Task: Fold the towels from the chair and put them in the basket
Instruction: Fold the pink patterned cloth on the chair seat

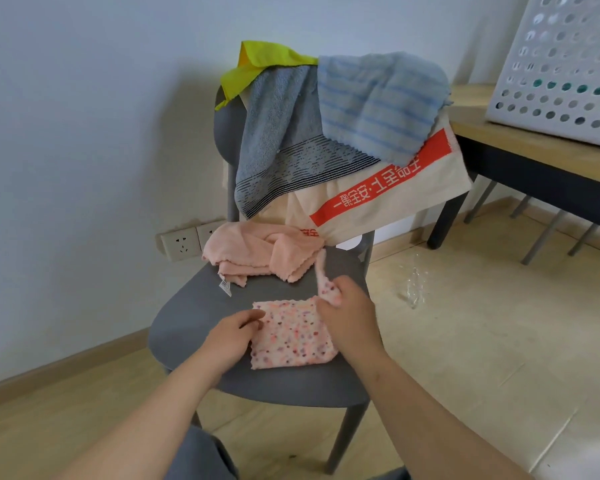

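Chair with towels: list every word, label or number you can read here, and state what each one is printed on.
"品至上·安全第一": white characters, seen upside down, on the red band of the cream towel. The start is hidden under the blue striped towel, so this reading is likely but not certain.
Red patch lower on the same towel: characters cut off, unreadable.
Tag on the pink towel: too small to read.

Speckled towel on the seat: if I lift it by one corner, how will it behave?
Likely floppy: the speckled towel sags limply from the right hand. Probably light, since it looks thin. A fold may fall open.
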A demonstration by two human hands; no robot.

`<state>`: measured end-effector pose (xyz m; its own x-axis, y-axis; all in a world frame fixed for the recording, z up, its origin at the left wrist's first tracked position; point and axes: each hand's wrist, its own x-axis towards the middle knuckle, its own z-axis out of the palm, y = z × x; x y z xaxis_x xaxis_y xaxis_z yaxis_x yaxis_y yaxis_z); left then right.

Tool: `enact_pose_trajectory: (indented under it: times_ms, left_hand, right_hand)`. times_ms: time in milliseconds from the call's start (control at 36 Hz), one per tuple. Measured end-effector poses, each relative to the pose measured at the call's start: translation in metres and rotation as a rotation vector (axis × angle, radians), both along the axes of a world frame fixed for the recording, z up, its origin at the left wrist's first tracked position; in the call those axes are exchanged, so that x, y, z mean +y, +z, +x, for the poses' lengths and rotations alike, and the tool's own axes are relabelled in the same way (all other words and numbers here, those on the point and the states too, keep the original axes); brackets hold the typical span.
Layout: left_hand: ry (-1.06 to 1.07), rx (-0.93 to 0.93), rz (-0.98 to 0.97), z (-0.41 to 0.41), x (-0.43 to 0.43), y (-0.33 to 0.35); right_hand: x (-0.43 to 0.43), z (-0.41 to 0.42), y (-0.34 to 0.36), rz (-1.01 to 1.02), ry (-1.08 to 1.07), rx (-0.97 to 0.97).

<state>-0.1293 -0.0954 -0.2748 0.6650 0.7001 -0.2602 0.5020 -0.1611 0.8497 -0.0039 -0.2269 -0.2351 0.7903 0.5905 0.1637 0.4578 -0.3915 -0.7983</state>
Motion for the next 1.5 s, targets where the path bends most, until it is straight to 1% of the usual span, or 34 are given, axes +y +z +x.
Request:
enact_pose_trajectory:
  times_ms: [111, 167, 278, 306, 361, 417, 472, 528, 556, 611, 667, 722, 778, 806, 861, 889, 917, 944, 1000, 1056, 1139, 1222, 1278, 1333, 1389, 1444, 1500]
  left_hand:
    - [0.039, -0.031, -0.04, 0.0, 0.001, 0.001]
    - [0.068, -0.06, -0.054, 0.0, 0.0, 0.0]
    - [0.057, -0.089, -0.033, -0.001, 0.002, -0.002]
    - [0.043, -0.092, -0.03, -0.001, 0.002, -0.002]
    - [0.028, -0.079, -0.002, -0.001, 0.001, -0.002]
    - [0.025, -0.036, 0.077, -0.001, 0.0, -0.001]
    - [0.033, 0.011, 0.22, 0.001, -0.001, -0.002]
    - [0.027, 0.009, 0.364, 0.003, -0.003, -0.001]
    - [0.017, -0.01, 0.413, 0.005, -0.003, 0.0]
    - [-0.007, -0.028, 0.463, 0.009, -0.003, 0.001]
    - [-0.026, 0.045, 0.453, 0.01, -0.001, 0.002]
    - [-0.067, 0.182, 0.441, 0.008, 0.002, 0.001]
    - [-0.089, 0.273, 0.509, 0.005, 0.003, -0.001]
    - [-0.068, 0.283, 0.564, 0.004, 0.002, -0.001]
    - [-0.043, 0.224, 0.666, 0.002, -0.001, -0.001]
    - [-0.079, 0.186, 0.701, 0.003, -0.002, -0.001]
    - [-0.157, 0.183, 0.726, 0.003, -0.002, -0.002]
    - [-0.255, 0.217, 0.738, 0.004, -0.002, -0.003]
    - [-0.414, 0.35, 0.724, 0.005, -0.003, -0.008]
    - [-0.469, 0.441, 0.72, 0.005, -0.007, -0.016]
    - [-0.464, 0.439, 0.733, 0.007, -0.019, -0.025]
    - [-0.365, 0.311, 0.709, 0.013, -0.03, -0.023]
    - [-0.279, 0.227, 0.646, 0.017, -0.034, -0.017]
    - [-0.234, 0.209, 0.603, 0.021, -0.034, -0.012]
    - [-0.163, 0.208, 0.561, 0.024, -0.031, -0.007]
    - [-0.084, 0.219, 0.501, 0.027, -0.028, -0.001]
    - [-0.042, 0.24, 0.416, 0.03, -0.022, 0.004]
  right_hand:
    - [0.019, -0.027, -0.005, -0.086, 0.185, -0.161]
    - [0.023, -0.035, -0.013, -0.169, 0.253, -0.208]
    - [0.02, -0.041, -0.031, -0.345, 0.291, -0.089]
    - [0.018, -0.041, -0.034, -0.356, 0.304, -0.08]
    - [0.014, -0.041, -0.035, -0.282, 0.312, -0.034]
    - [0.009, -0.038, -0.034, -0.178, 0.265, -0.031]
    - [0.005, -0.033, -0.033, -0.132, 0.152, -0.096]
    - [0.001, -0.026, -0.034, -0.173, 0.046, -0.118]
    - [-0.001, -0.023, -0.035, -0.202, 0.014, -0.099]
    - [-0.005, -0.017, -0.038, -0.253, -0.003, -0.047]
    - [-0.007, -0.015, -0.04, -0.28, -0.006, -0.034]
    - [-0.007, -0.014, -0.04, -0.295, -0.024, -0.023]
    - [-0.006, -0.013, -0.039, -0.338, -0.036, -0.009]
    - [-0.005, -0.013, -0.039, -0.377, -0.037, -0.012]
    - [-0.003, -0.012, -0.037, -0.468, -0.032, -0.041]
    - [-0.002, -0.012, -0.037, -0.511, -0.026, -0.054]
    - [-0.001, -0.012, -0.035, -0.544, -0.018, -0.055]
    - [0.0, -0.011, -0.034, -0.559, -0.007, -0.04]
    - [-0.001, -0.008, -0.032, -0.532, 0.007, 0.027]
    - [-0.002, -0.003, -0.031, -0.464, -0.005, 0.074]
    - [-0.005, 0.006, -0.031, -0.367, -0.053, 0.079]
    - [-0.009, 0.014, -0.031, -0.328, -0.124, 0.096]
    - [-0.011, 0.019, -0.03, -0.367, -0.162, 0.083]
    - [-0.014, 0.022, -0.029, -0.438, -0.169, 0.065]
    - [-0.015, 0.021, -0.029, -0.481, -0.12, 0.056]
    - [-0.016, 0.019, -0.03, -0.417, -0.046, 0.069]
    - [-0.019, 0.018, -0.032, -0.252, 0.032, 0.128]
